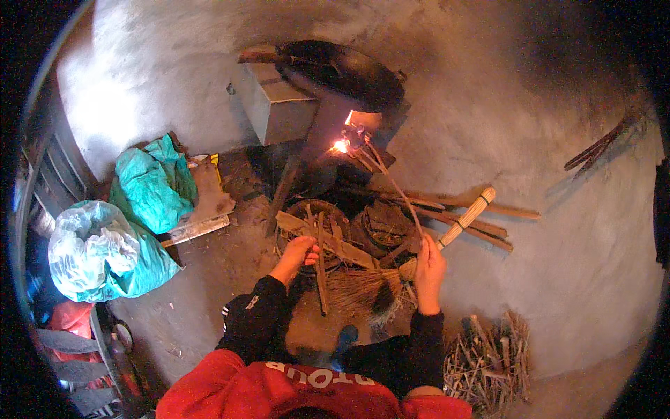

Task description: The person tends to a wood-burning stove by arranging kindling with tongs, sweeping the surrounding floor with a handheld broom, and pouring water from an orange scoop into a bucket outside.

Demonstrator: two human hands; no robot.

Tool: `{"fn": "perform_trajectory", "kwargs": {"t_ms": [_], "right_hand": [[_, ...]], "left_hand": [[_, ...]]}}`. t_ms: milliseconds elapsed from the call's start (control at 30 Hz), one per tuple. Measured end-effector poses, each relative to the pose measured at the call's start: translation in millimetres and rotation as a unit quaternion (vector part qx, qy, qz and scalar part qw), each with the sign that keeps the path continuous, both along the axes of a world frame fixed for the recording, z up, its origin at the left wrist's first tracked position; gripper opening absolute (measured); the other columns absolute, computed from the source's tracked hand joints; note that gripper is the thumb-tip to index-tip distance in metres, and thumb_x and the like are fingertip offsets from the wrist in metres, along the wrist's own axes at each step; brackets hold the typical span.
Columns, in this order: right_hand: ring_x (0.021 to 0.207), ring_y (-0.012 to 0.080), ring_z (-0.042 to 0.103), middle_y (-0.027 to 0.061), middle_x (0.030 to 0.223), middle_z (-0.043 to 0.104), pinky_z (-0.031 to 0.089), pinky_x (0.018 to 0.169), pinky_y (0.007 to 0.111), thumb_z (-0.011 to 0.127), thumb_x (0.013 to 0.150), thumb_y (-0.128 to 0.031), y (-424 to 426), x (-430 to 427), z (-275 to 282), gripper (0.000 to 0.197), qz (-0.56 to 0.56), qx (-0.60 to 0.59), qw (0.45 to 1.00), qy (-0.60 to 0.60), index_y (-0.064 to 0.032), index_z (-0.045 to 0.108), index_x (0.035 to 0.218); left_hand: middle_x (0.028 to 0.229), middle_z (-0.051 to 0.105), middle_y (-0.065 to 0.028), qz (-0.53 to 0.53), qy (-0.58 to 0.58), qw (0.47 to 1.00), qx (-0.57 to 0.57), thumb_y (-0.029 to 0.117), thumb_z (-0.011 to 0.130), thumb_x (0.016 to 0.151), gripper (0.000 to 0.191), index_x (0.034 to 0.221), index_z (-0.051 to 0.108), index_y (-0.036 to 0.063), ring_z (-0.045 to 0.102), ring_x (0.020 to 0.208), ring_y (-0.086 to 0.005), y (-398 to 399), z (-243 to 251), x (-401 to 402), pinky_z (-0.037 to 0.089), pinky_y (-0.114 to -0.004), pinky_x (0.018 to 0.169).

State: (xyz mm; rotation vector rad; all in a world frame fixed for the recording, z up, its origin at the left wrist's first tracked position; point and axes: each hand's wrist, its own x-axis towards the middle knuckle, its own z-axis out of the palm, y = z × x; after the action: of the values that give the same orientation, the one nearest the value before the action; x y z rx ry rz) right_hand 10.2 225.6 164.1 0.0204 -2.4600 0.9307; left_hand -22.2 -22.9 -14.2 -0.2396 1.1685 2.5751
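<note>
My right hand (430, 269) grips the lower end of a long thin stick (399, 191), whose far end reaches the burning fire (349, 141) at the stove mouth. My left hand (299, 257) has its fingers curled beside a narrow strip of wood (321, 283); whether it grips the strip is unclear. Under that strip, a broader wooden slat (348, 251) lies across a round basket-like container (319, 207). A straw hand broom (468, 217) rests by my right hand, its bristles (356, 285) spread toward the left.
A large dark wok (340, 70) sits above the fire, beside a pale block (293, 118). Long firewood pieces (487, 230) lie by the right wall. A twig pile (489, 361) is at lower right. Turquoise bags (154, 183) and a clear plastic bag (94, 241) stand left.
</note>
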Motion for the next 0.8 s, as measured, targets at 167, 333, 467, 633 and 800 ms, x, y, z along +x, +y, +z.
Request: {"fn": "perform_trajectory", "kwargs": {"t_ms": [167, 333, 467, 633, 800], "right_hand": [[0.068, 0.0273, 0.056, 0.0171, 0.077, 0.057, 0.044, 0.062, 0.033, 0.043, 0.087, -0.022, -4, -68, -6, 0.029, 0.014, 0.043, 0.998, 0.049, 0.0004, 0.055, 0.101], [0.066, 0.0321, 0.056, 0.0194, 0.073, 0.057, 0.043, 0.06, 0.035, 0.045, 0.086, -0.02, -6, -123, -20, 0.025, 0.013, 0.102, 0.994, 0.04, -0.0003, 0.056, 0.096], [0.071, 0.0363, 0.055, 0.0211, 0.077, 0.057, 0.043, 0.061, 0.038, 0.043, 0.086, -0.022, -22, -153, -21, 0.027, 0.044, 0.134, 0.99, 0.027, -0.0005, 0.057, 0.095], [0.07, 0.0412, 0.054, 0.0225, 0.077, 0.057, 0.043, 0.061, 0.046, 0.041, 0.085, -0.022, -24, -197, -23, 0.025, 0.03, 0.123, 0.984, 0.122, -0.0024, 0.056, 0.091], [0.07, 0.0422, 0.053, 0.0227, 0.077, 0.057, 0.043, 0.061, 0.046, 0.041, 0.085, -0.022, -25, -215, -18, 0.026, 0.027, 0.079, 0.988, 0.128, -0.002, 0.056, 0.091]], "left_hand": [[0.075, 0.054, -0.0047, -0.024, 0.003, 0.999, -0.046, 0.017, 0.046, 0.086, 0.017, 0.097, 0.046, 0.0035, 0.05, 0.058, -0.0111, 1, -16, -10, 0.04, -0.022, 0.047], [0.077, 0.053, -0.0063, -0.021, -0.006, 0.997, -0.076, 0.016, 0.045, 0.087, 0.022, 0.102, 0.044, 0.001, 0.05, 0.059, -0.0118, 6, 2, -11, 0.042, -0.023, 0.048], [0.078, 0.054, -0.0072, -0.006, -0.006, 0.995, -0.099, 0.016, 0.045, 0.086, 0.023, 0.103, 0.044, 0.0002, 0.051, 0.06, -0.0122, 2, -3, -15, 0.043, -0.024, 0.051], [0.078, 0.054, -0.0065, -0.024, -0.011, 0.992, -0.122, 0.015, 0.047, 0.085, 0.02, 0.099, 0.046, 0.0011, 0.052, 0.061, -0.0119, 7, 5, -16, 0.044, -0.023, 0.051], [0.077, 0.054, -0.0049, -0.027, -0.004, 0.992, -0.126, 0.015, 0.047, 0.085, 0.017, 0.096, 0.046, 0.002, 0.052, 0.062, -0.0116, 6, 0, -19, 0.044, -0.023, 0.053]]}}
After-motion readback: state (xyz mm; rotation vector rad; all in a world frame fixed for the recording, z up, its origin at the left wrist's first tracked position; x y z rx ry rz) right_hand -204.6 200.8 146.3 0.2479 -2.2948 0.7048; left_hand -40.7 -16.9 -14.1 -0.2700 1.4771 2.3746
